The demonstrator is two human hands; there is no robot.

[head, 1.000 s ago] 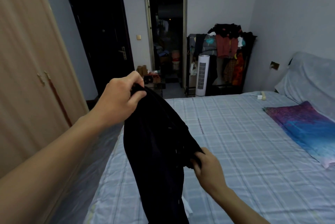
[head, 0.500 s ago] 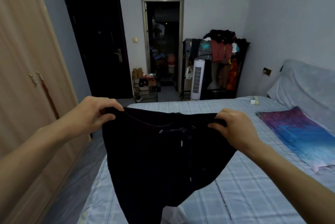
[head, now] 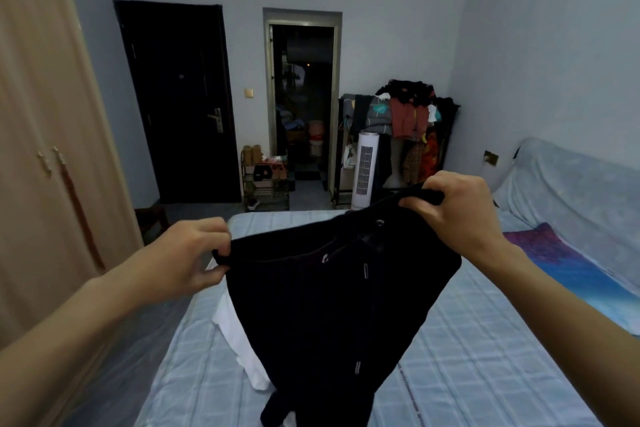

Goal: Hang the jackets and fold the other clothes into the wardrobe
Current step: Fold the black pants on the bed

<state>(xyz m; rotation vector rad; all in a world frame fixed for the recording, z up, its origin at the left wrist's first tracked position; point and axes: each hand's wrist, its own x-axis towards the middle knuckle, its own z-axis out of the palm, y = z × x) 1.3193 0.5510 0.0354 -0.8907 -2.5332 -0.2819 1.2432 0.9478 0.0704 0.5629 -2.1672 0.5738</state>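
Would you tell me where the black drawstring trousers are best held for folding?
By the two ends of the waistband, where the left hand and right hand pinch it from the sides: the black drawstring trousers hang flat from that edge.

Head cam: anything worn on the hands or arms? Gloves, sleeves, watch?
Nothing visible. Left hand and right hand are bare: no gloves, rings or markings. Left forearm and right forearm are uncovered to the frame edge: no sleeve, watch or bracelet shows.

The wardrobe [head: 41, 149] stands left of the bed [head: 485, 374]. Trousers [head: 329, 305] hang over the bed between the left hand [head: 187, 253] and right hand [head: 460, 212]. Behind, a tower fan [head: 363, 167] fronts a clothes rack [head: 415, 115].
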